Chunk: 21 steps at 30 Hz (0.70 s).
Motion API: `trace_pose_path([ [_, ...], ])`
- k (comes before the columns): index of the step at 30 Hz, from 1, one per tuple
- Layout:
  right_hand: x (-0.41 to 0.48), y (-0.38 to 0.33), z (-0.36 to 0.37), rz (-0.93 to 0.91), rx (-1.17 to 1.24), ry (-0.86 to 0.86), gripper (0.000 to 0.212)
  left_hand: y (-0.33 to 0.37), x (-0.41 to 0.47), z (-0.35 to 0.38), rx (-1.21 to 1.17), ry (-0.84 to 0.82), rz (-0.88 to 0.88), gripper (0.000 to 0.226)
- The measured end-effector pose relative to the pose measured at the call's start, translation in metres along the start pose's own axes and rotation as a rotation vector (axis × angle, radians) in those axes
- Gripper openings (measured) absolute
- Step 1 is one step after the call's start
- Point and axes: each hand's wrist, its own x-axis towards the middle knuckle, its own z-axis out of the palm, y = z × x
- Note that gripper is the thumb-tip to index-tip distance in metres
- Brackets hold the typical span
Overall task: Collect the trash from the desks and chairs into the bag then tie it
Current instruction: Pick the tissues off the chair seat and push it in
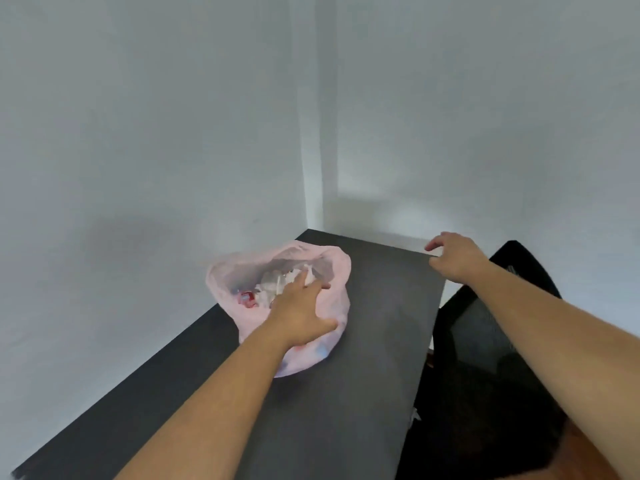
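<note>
A thin pink plastic bag (337, 271) sits open-mouthed on the black desk (363, 375), near the wall. Inside it lie crumpled white paper (277, 280) and something red (247, 298). My left hand (301, 306) reaches over the bag's near rim, fingers stretched into the mouth among the white trash and thumb spread out against the bag's outer side. My right hand (453, 256) hovers over the desk's far right corner with fingers loosely curled and nothing in them.
White walls meet in a corner right behind the desk. A black mesh office chair (485, 341) stands tight against the desk's right edge. Brown floor (588, 459) shows at the bottom right.
</note>
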Motion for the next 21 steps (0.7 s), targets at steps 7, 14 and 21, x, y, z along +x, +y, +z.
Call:
trace_pose_path([
  [7,-0.114,0.110,-0.016,0.395,0.049,0.119,0.073,0.098,-0.056,0.102,-0.138,-0.625,0.330,0.112],
  [14,-0.140,0.129,-0.009,0.453,0.577,0.178,0.051,0.154,-0.068,0.168,-0.344,-0.583,0.205,0.104],
  [21,-0.151,0.180,-0.023,0.415,0.642,0.183,0.052,0.202,-0.080,0.196,-0.399,-0.578,0.125,0.108],
])
